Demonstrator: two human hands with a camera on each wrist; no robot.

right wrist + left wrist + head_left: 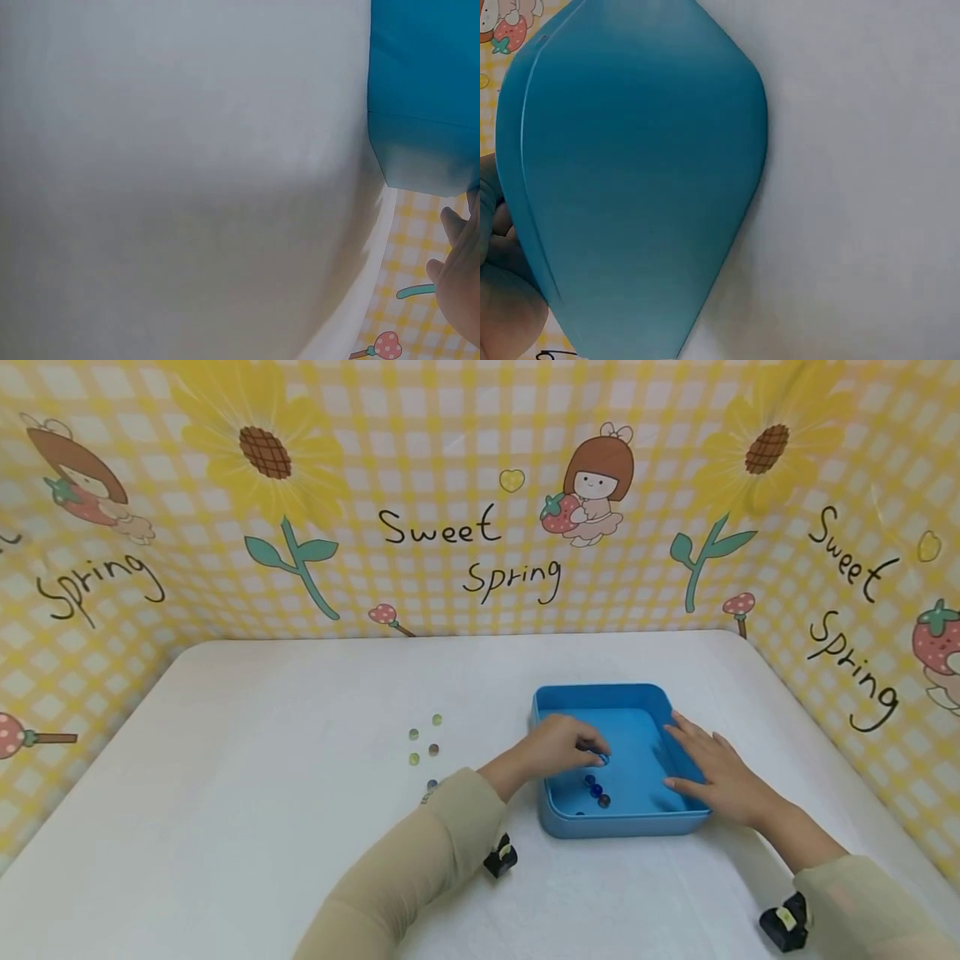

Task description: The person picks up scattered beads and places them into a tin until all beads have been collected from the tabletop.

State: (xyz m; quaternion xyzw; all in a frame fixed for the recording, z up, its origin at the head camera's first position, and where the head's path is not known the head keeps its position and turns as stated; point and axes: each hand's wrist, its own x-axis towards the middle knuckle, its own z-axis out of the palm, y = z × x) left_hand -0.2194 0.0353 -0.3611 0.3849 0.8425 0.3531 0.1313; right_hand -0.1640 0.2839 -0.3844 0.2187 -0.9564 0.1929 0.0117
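Observation:
A blue tray [626,827] with raised walls stands on the white table. My left hand [558,746] reaches over its left wall and pinches a small bluish marble [604,760] low inside, partly hidden by the fingertips. Close below it, dark blue marbles [596,791] and a brownish marble [604,802] lie on the tray floor. My right hand [723,772] rests on the right wall with its fingers spread and straight. In the left wrist view the tray's outer wall [637,172] covers most of the left hand [510,292].
Several marbles, such as a green marble [437,720] and a brown marble [433,749], lie on the white table [262,760] left of the tray. The left sleeve [420,852] partly covers that group. A yellow checked cloth [450,443] stands around the table's back and sides.

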